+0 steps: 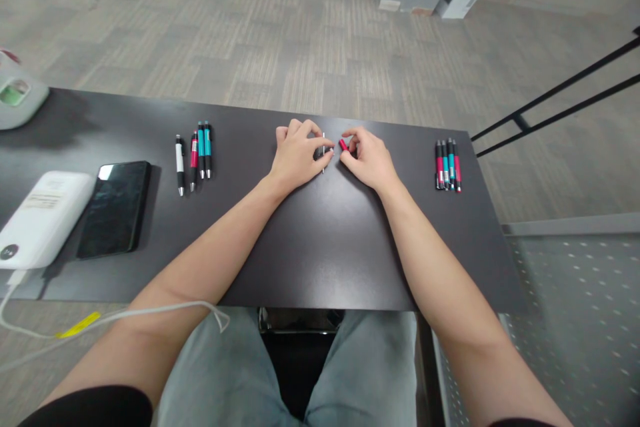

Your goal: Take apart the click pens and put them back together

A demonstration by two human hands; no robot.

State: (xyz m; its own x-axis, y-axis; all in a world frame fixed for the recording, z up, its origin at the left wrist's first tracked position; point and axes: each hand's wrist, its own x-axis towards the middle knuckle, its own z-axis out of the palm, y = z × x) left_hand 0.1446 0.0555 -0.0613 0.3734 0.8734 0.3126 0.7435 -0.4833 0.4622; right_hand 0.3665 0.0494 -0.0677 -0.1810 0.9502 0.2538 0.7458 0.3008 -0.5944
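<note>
Both hands rest on the far middle of a dark table (310,247). My left hand (297,153) pinches a dark pen piece with a thin white refill (323,150) standing out of it. My right hand (367,157) holds a small red pen part (343,145) at its fingertips, just right of the refill. The two parts are close together but slightly apart. Several pens (194,155), white, red and teal, lie in a row to the left. Another group of several red and teal pens (448,165) lies near the table's right edge.
A black phone (115,207) and a white power bank (43,217) lie at the left; a white cable (125,313) hangs off the front edge. A grey-white object (17,97) sits at the far left corner. A perforated metal surface (575,320) adjoins the table's right side.
</note>
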